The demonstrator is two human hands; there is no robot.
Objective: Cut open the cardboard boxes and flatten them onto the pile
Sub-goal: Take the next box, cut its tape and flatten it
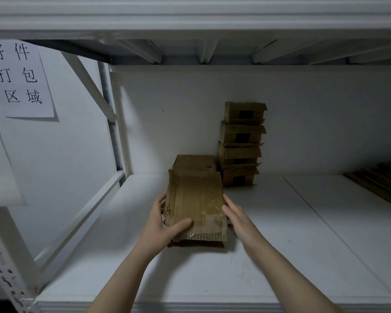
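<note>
**A:** Left hand (165,224) is nearest, at 7 o'clock of the flat box (196,199). Thumb lies over the top face and fingers wrap the left edge, so the grip is holding it.

**B:** Right hand?

**A:** Right hand (239,219) is at 4 o'clock. Fingers run fairly straight along the right edge with the thumb against it. It looks like pressing, not clasping.

**B:** Box position?

**A:** On top of the pile (190,243), mid-shelf. Glossy tape shows at its near right corner.

**B:** Step?

**A:** Judged: squaring a flattened box onto the pile. Next move calls for letting go and reaching to 1 o'clock for the stack (242,143). It has four boxes, not yet flattened, just beside the pile. Lift the top one straight off so the others don't topple. No cutter is in view.

**B:** Surroundings?

**A:** White shelf (280,245) with a white wall behind it. Upper shelf beam (190,19) at 12 o'clock, paper sign (18,77) at 10, dark slats (379,184) at 3.
</note>
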